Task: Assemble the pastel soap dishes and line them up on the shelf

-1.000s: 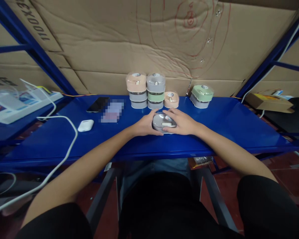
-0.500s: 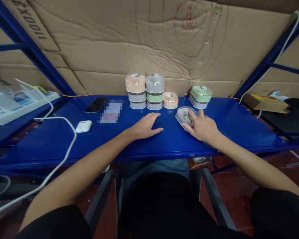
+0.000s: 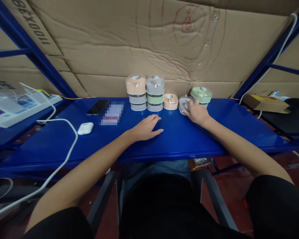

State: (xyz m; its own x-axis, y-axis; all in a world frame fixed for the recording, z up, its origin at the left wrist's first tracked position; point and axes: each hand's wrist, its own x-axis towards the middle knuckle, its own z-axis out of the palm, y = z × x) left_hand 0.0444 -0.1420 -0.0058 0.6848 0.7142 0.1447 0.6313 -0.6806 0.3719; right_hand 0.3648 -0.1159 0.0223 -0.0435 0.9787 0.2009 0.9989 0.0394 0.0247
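My right hand [image 3: 197, 112] grips a small grey lidded box [image 3: 183, 105] with a clear cover, thumb at its near side and fingers over the top. The box rests on the blue table between a single peach box [image 3: 170, 101] and a stack topped by a green box [image 3: 201, 95]. My hand partly covers the lower grey box of that stack. On the table's middle lies my left hand [image 3: 146, 128], open, thumb apart from the fingers, holding nothing. Beyond it stand two stacks, one with a peach box [image 3: 136, 85] on top, the other with a grey box [image 3: 155, 85].
A black phone [image 3: 98, 107], a blurred-out pale object [image 3: 112, 113] and a white earbud case [image 3: 85, 128] lie at the left. A white cable [image 3: 71, 146] hangs past the left arm. Cardboard [image 3: 102, 43] walls the back; an open carton [image 3: 267, 103] sits at far right.
My right hand has moved the grey box away from me, toward the back, in beside the peach box, and the box now sits level. My left hand has stayed put.
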